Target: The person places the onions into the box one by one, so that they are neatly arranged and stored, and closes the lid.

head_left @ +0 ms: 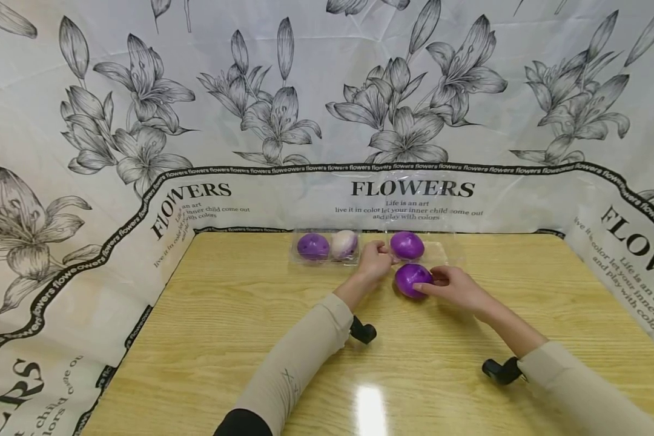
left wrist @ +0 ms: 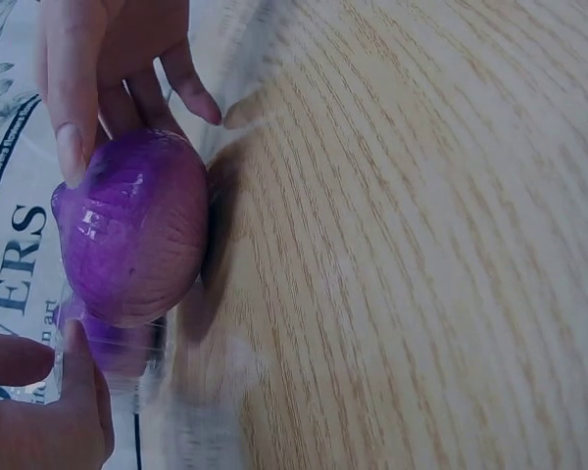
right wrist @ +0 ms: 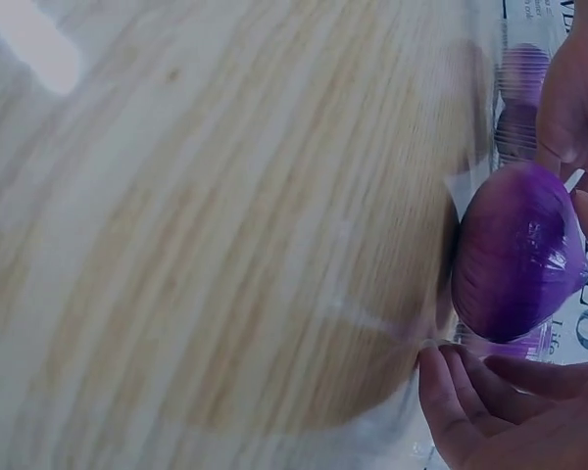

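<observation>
My right hand (head_left: 460,290) holds a glossy purple onion (head_left: 412,280) by its right side, just in front of a clear plastic box (head_left: 438,251). Another purple onion (head_left: 407,246) sits in that box's left part. At the box's front left corner, the thumb and fingers of my left hand (head_left: 375,261) pinch the clear rim. In the left wrist view the right hand (left wrist: 118,59) is above the held onion (left wrist: 137,230), and the left hand (left wrist: 49,411) is below. The right wrist view shows the right hand's fingers (right wrist: 461,392) against the onion's lower end (right wrist: 519,255).
A second clear box (head_left: 325,257) stands left of the left hand, with a purple onion (head_left: 313,246) and a pale-and-purple one (head_left: 344,244) in it. Behind both boxes hangs a white flower-print cloth (head_left: 283,200). The wooden table (head_left: 414,363) stretches in front.
</observation>
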{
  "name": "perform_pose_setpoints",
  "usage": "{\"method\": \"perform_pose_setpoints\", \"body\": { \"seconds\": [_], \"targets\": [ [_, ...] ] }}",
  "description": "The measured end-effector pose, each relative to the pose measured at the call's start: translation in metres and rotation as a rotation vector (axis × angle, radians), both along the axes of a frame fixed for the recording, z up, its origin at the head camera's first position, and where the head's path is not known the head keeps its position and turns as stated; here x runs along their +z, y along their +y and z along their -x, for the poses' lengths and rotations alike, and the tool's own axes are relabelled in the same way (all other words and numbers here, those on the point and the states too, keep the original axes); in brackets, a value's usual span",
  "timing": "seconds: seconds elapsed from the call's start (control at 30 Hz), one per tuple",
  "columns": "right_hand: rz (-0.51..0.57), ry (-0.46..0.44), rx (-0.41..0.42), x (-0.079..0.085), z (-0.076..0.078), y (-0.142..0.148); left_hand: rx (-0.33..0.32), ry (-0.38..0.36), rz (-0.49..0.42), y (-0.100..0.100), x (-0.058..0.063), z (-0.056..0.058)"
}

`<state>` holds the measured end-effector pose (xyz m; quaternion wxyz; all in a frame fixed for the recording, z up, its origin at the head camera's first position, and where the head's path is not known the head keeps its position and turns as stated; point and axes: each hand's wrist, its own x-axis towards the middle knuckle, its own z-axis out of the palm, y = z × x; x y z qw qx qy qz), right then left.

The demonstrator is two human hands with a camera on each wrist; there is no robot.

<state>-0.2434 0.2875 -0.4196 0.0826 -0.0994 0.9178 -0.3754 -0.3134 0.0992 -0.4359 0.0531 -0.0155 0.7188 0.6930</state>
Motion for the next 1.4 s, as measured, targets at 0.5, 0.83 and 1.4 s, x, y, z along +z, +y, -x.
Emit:
{"method": "perform_pose_setpoints", "body": {
  "seconds": [0.5,0.83,1.4],
  "targets": [
    [0.045,-0.035,-0.065,-0.011,0.009,-0.009,-0.004,0.01,-0.002,-0.001,-0.002,0.0],
    [0.092,-0.021,-0.058,-0.012,0.009,-0.012,0.006,0.012,0.039,-0.001,-0.001,0.0],
    [0.041,0.037,-0.083,0.001,-0.005,-0.004,-0.004,0.008,-0.017,-0.001,0.002,-0.002]
  ]
}}
